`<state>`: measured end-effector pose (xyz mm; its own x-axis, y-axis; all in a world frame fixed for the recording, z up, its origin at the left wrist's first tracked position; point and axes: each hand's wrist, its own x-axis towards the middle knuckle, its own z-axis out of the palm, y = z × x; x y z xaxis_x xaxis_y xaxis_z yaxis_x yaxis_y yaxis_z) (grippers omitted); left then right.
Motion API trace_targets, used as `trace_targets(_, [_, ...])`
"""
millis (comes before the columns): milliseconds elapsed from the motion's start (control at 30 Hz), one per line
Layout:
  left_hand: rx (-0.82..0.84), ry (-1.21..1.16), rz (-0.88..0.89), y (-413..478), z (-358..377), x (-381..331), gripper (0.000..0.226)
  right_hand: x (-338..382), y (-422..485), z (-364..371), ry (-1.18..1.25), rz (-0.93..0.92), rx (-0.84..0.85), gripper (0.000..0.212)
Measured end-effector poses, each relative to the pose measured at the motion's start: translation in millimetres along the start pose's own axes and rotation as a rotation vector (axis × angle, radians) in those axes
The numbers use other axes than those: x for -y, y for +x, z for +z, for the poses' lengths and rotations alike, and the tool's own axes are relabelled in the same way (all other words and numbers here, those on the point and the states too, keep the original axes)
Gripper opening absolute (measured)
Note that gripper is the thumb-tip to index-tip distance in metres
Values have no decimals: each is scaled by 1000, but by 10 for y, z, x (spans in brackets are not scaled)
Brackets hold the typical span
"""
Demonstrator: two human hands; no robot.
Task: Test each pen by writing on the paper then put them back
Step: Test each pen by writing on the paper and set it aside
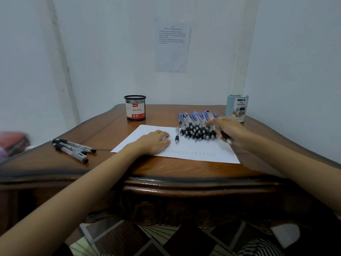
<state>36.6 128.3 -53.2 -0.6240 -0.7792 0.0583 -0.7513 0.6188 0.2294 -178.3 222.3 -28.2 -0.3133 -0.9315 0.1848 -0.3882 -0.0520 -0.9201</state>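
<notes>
A white sheet of paper (193,153) lies on the wooden table (166,169), with a row of small scribbles near its front edge. My left hand (154,142) rests flat on the paper's left part. A heap of black-grip pens (197,129) sits on the paper's far right, with blue pens (195,115) behind it. One single pen (177,134) lies apart, just left of the heap. My right hand (227,129) hovers at the heap's right side and grips a black pen (226,136), its fingertips reaching toward the pile.
A black mesh cup labelled Ball Pens (135,108) stands at the back centre. A pale blue desk organizer (237,108) stands at the back right. Several black pens (73,149) lie at the left of the table. A printed sheet (172,47) hangs on the wall.
</notes>
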Motion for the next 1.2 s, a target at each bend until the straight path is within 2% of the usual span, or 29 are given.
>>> trace_targets(67, [6, 16, 2, 31, -33, 12, 43, 100, 197, -10, -102, 87, 23, 16])
trace_targets(167, [-57, 69, 22, 45, -112, 62, 39, 196, 478, 40, -280, 101, 41, 20])
trace_targets(300, [-78, 2, -7, -25, -281, 254, 38, 159, 739, 163, -734, -41, 1, 42])
trace_targets(367, [-103, -28, -50, -87, -367, 392, 36, 137, 804, 241, -986, -157, -69, 41])
trace_targets(433, [-121, -36, -107, -170, -427, 547, 35, 197, 747, 388, -1083, -309, -186, 37])
trace_targets(467, [-138, -42, -138, -222, -447, 628, 34, 249, 705, 492, -1086, -374, -212, 37])
trace_targets(533, [-203, -71, -184, -358, -481, 807, 32, 402, 590, 762, -1049, -451, -161, 34])
trace_targets(633, [-337, -72, -243, -576, -516, 1083, 31, 613, 407, 1251, -933, -527, 90, 26])
trace_targets(700, [-398, -69, -318, -730, -548, 1251, 32, 694, 313, 1590, -835, -573, 261, 28])
trace_targets(867, [-403, -32, -508, -1101, -551, 1636, 44, 793, 148, 2267, -580, -579, 563, 32])
trace_targets(967, [-340, -34, -548, -1248, -488, 1792, 45, 838, 103, 2454, -532, -579, 603, 26])
trace_targets(1067, [-291, -42, -551, -1303, -451, 1807, 41, 882, 97, 2529, -505, -532, 636, 12])
trace_targets(1200, [-288, -12, -571, -1305, -454, 1784, 45, 923, 105, 2517, -503, -444, 621, 15])
